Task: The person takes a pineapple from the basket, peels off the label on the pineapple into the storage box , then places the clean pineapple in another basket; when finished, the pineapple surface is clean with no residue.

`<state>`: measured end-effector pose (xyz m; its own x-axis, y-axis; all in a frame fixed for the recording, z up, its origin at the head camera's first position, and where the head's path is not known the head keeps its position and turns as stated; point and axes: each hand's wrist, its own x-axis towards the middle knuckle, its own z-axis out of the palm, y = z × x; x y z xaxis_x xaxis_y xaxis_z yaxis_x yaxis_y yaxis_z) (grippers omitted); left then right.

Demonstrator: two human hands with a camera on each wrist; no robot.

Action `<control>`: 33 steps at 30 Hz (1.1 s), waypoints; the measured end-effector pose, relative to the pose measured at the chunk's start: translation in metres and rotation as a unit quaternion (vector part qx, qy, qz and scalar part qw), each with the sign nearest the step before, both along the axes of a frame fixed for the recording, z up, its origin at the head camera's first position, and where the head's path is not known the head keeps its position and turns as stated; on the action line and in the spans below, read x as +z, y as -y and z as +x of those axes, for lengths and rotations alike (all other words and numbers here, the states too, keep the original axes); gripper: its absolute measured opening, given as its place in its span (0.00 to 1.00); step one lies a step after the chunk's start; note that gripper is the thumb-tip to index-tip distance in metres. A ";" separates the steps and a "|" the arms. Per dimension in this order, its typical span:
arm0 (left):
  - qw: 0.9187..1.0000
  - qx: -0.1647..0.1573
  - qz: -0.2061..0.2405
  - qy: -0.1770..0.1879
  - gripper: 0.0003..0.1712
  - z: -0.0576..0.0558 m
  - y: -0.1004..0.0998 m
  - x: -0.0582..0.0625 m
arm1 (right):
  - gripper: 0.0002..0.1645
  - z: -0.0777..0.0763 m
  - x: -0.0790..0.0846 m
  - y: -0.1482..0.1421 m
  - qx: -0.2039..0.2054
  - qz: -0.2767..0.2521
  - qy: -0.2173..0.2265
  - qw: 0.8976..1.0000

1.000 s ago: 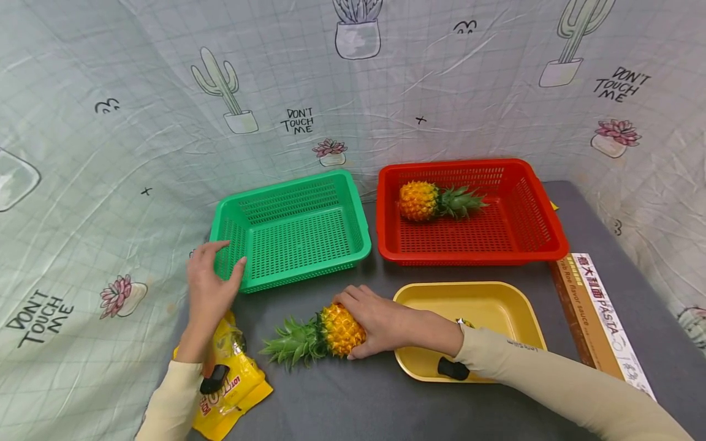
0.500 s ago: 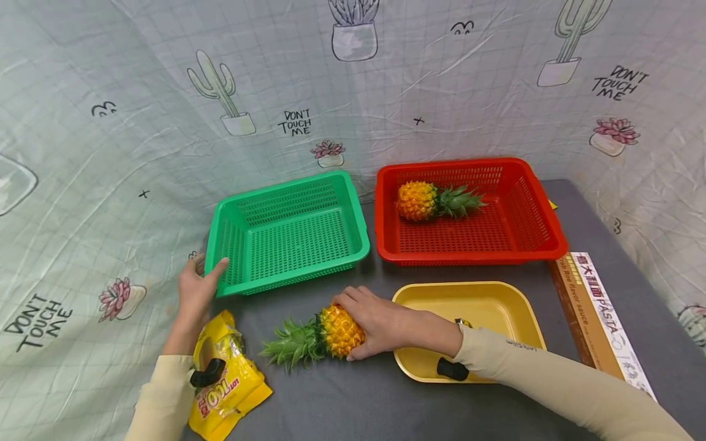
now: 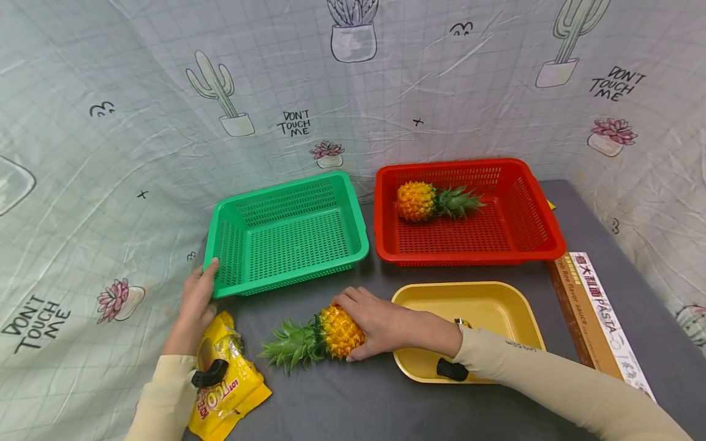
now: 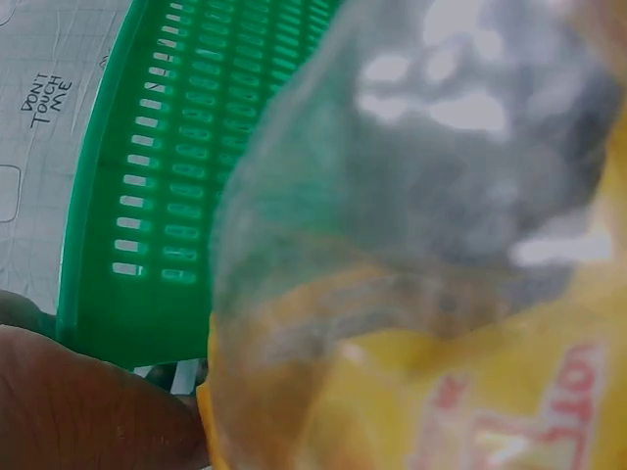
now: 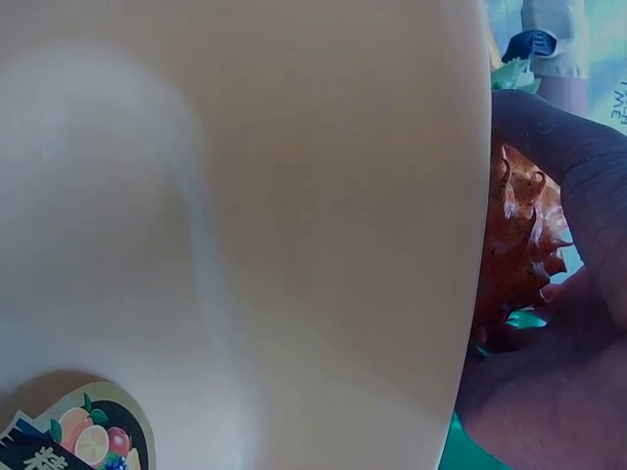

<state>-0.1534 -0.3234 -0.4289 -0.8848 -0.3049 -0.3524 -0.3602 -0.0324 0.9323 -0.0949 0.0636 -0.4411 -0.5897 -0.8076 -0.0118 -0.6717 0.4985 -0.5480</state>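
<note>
In the head view, my left hand (image 3: 197, 297) grips the front-left corner of an empty green plastic basket (image 3: 295, 269). The thumb lies at the rim and the other fingers are mostly hidden outside it. The left wrist view shows the basket wall (image 4: 147, 323) between the thumb and another finger. My right hand (image 3: 375, 321) holds the rounded body of a pineapple (image 3: 339, 331) lying on its side on the table, its green crown pointing left. Part of the pineapple (image 5: 519, 235) shows between thumb and fingers in the right wrist view.
Beneath my left wrist lies a yellow snack bag (image 3: 237, 386). A red basket (image 3: 469, 254) at the back holds another pineapple (image 3: 416, 201). My right forearm crosses a yellow tray (image 3: 469, 291). A pasta box (image 3: 595, 318) lies on the right. Printed cloth (image 3: 353, 122) hangs around the table.
My left hand has moved left and down from an open pose over the green basket's left side, taking hold of its front-left corner. The right hand and pineapple have stayed put.
</note>
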 end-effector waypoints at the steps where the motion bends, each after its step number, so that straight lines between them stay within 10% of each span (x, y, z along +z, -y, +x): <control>1: 1.000 0.003 0.010 0.001 0.41 0.000 0.000 0.000 | 0.56 0.000 0.000 0.000 0.001 -0.002 0.003 1.000; 33: 0.979 0.038 0.194 0.042 0.42 -0.007 0.001 0.002 | 0.55 -0.004 0.014 -0.008 0.016 -0.077 0.017 0.997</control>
